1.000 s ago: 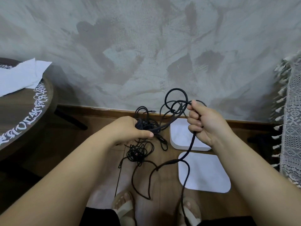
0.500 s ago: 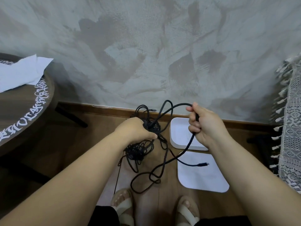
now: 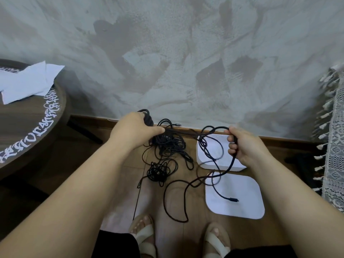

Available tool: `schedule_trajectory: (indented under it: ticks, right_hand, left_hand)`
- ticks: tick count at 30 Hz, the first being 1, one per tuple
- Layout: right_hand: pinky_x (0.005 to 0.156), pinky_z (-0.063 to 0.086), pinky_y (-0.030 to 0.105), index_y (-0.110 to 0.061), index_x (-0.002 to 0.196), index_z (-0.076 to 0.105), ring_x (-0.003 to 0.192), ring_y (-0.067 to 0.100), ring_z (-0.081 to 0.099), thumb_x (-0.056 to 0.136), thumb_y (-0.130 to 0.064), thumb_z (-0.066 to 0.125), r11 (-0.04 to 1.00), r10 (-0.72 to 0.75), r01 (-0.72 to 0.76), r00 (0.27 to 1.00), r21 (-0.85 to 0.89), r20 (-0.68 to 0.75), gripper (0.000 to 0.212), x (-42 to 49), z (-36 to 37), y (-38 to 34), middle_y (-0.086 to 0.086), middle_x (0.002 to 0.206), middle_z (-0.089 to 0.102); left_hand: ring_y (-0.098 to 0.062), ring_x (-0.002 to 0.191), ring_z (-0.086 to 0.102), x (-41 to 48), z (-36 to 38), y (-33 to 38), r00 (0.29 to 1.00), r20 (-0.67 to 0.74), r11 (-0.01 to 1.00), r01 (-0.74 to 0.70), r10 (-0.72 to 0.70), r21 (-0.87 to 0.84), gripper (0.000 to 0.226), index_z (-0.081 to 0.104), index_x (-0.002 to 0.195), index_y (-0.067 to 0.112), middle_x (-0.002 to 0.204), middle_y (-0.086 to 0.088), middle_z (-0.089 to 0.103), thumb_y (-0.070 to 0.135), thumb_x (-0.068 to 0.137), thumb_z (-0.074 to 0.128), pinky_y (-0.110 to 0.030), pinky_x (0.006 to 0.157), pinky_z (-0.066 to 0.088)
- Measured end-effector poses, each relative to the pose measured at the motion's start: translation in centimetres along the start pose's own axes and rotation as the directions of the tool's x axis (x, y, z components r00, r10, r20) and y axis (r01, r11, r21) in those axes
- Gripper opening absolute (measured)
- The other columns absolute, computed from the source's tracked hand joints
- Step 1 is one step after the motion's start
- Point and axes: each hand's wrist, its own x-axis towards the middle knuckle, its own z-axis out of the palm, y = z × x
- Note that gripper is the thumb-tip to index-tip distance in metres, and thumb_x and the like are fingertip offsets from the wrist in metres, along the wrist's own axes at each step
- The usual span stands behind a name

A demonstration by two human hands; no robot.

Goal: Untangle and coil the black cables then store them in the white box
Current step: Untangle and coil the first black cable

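Left hand (image 3: pixel 134 131) clutched the tangle of black cables (image 3: pixel 167 146), judged light and limp, beside the white box (image 3: pixel 204 162); right hand (image 3: pixel 245 146) gripped one loose strand (image 3: pixel 216 128) over it, probably the best hold.

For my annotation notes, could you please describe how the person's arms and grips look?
The left forearm and right forearm are bare, no sleeves in view. The left grip and right grip wear no gloves; no rings, watch or bracelet show.

Black cables (image 3: pixel 168 146), white box (image 3: pixel 214 151), mottled grey wall (image 3: pixel 186 53), white-lettered brown table (image 3: pixel 28 127).
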Motion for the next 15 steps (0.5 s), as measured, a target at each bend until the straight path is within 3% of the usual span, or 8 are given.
schedule_trajectory:
  ticks: [3,6,9,12,15]
  right_hand:
    - [0.044,0.032,0.022,-0.010,0.083,0.057,0.046,0.011,0.034,0.096,-0.019,0.053,0.982,-0.094,0.103,0.994,-0.157,0.064,0.015,-0.3,-0.2,-0.2,0.002,0.064,0.045]
    - [0.053,0.037,0.027,-0.011,0.091,0.060,0.054,0.014,0.039,0.095,-0.021,0.055,0.899,-0.214,0.234,0.972,-0.369,0.096,0.012,-1.2,-0.6,-0.8,0.004,0.070,0.051]
    - [0.058,0.041,0.029,-0.016,0.100,0.061,0.059,0.016,0.044,0.096,-0.025,0.053,0.776,-0.327,0.336,0.938,-0.534,0.116,0.013,-1.9,-1.1,-1.5,0.003,0.077,0.059]
    - [0.062,0.047,0.028,-0.017,0.101,0.064,0.064,0.017,0.051,0.091,-0.023,0.061,0.749,-0.420,0.407,0.902,-0.523,0.101,0.012,-1.9,-1.5,-2.1,0.002,0.082,0.060]
    - [0.076,0.049,0.032,-0.020,0.096,0.066,0.082,0.016,0.057,0.087,-0.024,0.067,0.707,-0.484,0.452,0.870,-0.544,0.094,0.010,-2.0,-1.1,-2.3,0.000,0.090,0.062]
  left_hand:
    - [-0.011,0.048,0.037,-0.4,0.2,0.3,0.997,0.031,0.973,-0.064,0.073,-0.222,0.048,0.037,0.061,0.015,0.054,0.001,0.038,0.044,0.079,0.071,-0.029,0.050,0.027]
    - [-0.008,0.035,0.029,-1.2,-0.3,0.8,0.958,0.201,0.848,-0.072,0.206,-0.525,0.042,0.039,0.060,0.017,0.043,0.005,0.033,0.035,0.078,0.072,-0.020,0.040,0.023]
    - [-0.007,0.031,0.024,-1.8,-1.1,1.1,0.839,0.374,0.728,-0.037,0.395,-0.685,0.037,0.048,0.071,0.008,0.038,0.005,0.031,0.031,0.071,0.077,-0.016,0.037,0.019]
    - [-0.006,0.030,0.022,-2.5,-1.4,1.6,0.719,0.454,0.677,-0.030,0.525,-0.735,0.031,0.050,0.067,0.012,0.042,0.001,0.028,0.036,0.068,0.071,-0.016,0.038,0.015]
    - [-0.006,0.029,0.020,-3.4,-0.9,2.8,0.638,0.480,0.627,-0.005,0.602,-0.779,0.029,0.052,0.062,0.013,0.041,0.002,0.027,0.037,0.068,0.066,-0.019,0.039,0.012]
